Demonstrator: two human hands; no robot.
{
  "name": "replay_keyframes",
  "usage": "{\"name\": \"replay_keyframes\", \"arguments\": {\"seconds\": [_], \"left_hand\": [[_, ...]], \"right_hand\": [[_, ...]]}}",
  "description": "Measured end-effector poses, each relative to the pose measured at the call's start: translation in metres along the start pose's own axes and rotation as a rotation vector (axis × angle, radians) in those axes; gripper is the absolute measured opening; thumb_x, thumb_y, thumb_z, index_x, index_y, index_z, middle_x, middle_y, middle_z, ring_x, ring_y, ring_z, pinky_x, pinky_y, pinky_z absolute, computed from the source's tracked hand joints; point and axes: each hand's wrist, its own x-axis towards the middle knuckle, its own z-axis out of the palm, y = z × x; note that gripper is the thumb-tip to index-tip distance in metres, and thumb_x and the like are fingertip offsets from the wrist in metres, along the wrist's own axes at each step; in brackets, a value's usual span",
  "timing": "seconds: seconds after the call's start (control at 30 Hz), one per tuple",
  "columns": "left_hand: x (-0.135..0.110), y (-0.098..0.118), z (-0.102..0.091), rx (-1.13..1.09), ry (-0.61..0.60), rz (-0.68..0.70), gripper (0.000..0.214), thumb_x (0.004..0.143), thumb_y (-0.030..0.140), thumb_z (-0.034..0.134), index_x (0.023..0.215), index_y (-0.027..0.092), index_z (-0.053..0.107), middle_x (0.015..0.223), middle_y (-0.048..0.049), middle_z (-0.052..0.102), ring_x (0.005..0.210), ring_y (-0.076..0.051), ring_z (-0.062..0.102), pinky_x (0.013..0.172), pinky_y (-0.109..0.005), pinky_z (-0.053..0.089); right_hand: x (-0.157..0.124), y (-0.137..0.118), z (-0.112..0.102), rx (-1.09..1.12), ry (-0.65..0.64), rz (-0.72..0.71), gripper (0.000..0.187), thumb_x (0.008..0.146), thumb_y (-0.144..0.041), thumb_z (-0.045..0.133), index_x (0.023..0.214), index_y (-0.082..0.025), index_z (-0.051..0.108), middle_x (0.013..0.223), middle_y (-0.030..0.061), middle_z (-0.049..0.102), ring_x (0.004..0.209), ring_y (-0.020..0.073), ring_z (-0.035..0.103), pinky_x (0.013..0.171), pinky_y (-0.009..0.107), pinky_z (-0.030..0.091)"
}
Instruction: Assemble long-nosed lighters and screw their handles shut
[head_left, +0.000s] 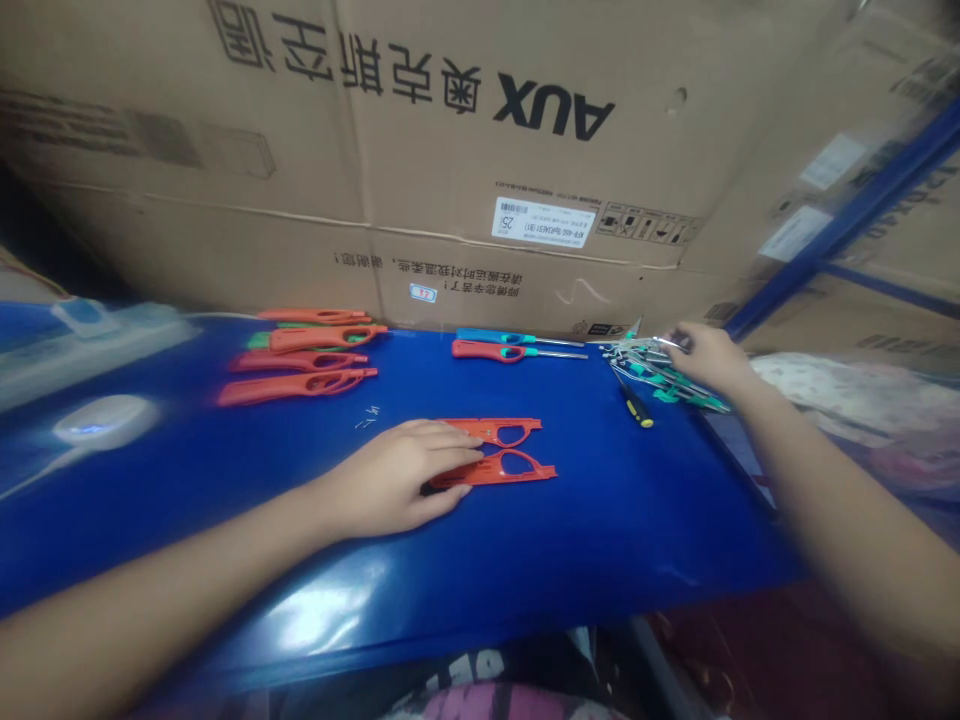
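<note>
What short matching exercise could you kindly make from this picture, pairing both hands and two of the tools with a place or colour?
1. Left hand
2. Right hand
3. Screwdriver
4. Blue-handled lighter

A. Yellow-and-black handle
B. On two orange-red shell pieces
C. Between a red-handled lighter and the carton
D. At the pile of metal-and-green parts

Pairs: 1-B, 2-D, 3-A, 4-C

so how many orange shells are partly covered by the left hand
2: the nearer shell and the farther shell, side by side; more could hide beneath the left hand.
</note>
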Motion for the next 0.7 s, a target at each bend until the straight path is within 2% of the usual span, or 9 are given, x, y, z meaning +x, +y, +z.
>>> {"name": "replay_keyframes", "arguments": {"seconds": [0.2, 0.27, 0.5, 0.6, 0.7], "left_hand": [[-0.001, 0.002, -0.001, -0.004, -0.004, -0.007, 0.039, 0.093, 0.030, 0.057, 0.130, 0.024, 0.063, 0.134, -0.0028, 0.066, 0.124, -0.023, 0.062, 0.107, -0.040, 0.047], [-0.001, 0.002, -0.002, -0.008, -0.010, -0.010, 0.038, 0.093, 0.031, 0.056, 0.130, 0.024, 0.063, 0.134, -0.0030, 0.066, 0.123, -0.023, 0.062, 0.107, -0.040, 0.047], [-0.002, 0.000, 0.004, -0.043, 0.016, -0.024, 0.046, 0.090, 0.035, 0.062, 0.135, 0.025, 0.060, 0.142, -0.0051, 0.060, 0.131, -0.025, 0.055, 0.112, -0.043, 0.044], [0.006, 0.006, 0.004, -0.098, 0.052, -0.033, 0.049, 0.090, 0.036, 0.063, 0.137, 0.024, 0.058, 0.144, -0.0061, 0.058, 0.133, -0.025, 0.053, 0.114, -0.043, 0.042], [0.034, 0.014, 0.001, -0.162, 0.054, 0.011, 0.043, 0.093, 0.029, 0.058, 0.135, 0.022, 0.059, 0.137, -0.0067, 0.063, 0.126, -0.021, 0.058, 0.109, -0.037, 0.047]], "right_hand": [[0.002, -0.007, -0.003, 0.071, 0.182, 0.118, 0.027, 0.089, -0.033, 0.049, 0.104, -0.017, 0.065, 0.105, 0.0149, 0.070, 0.090, 0.0258, 0.064, 0.076, 0.035, 0.048], [0.003, -0.009, -0.005, 0.079, 0.197, 0.147, 0.029, 0.091, -0.033, 0.046, 0.107, -0.017, 0.064, 0.109, 0.0159, 0.069, 0.093, 0.0265, 0.064, 0.079, 0.037, 0.049], [-0.002, -0.017, 0.004, 0.095, -0.038, 0.166, 0.013, 0.076, -0.029, 0.065, 0.084, -0.020, 0.070, 0.088, 0.0089, 0.074, 0.083, 0.0257, 0.067, 0.069, 0.031, 0.049], [-0.004, -0.025, 0.011, 0.085, -0.062, 0.208, 0.018, 0.079, -0.029, 0.061, 0.089, -0.019, 0.071, 0.091, 0.0111, 0.074, 0.086, 0.0270, 0.068, 0.068, 0.031, 0.048], [-0.007, -0.032, 0.016, 0.078, -0.082, 0.234, 0.025, 0.085, -0.033, 0.055, 0.098, -0.019, 0.072, 0.097, 0.0131, 0.075, 0.091, 0.0292, 0.069, 0.070, 0.033, 0.048]]}}
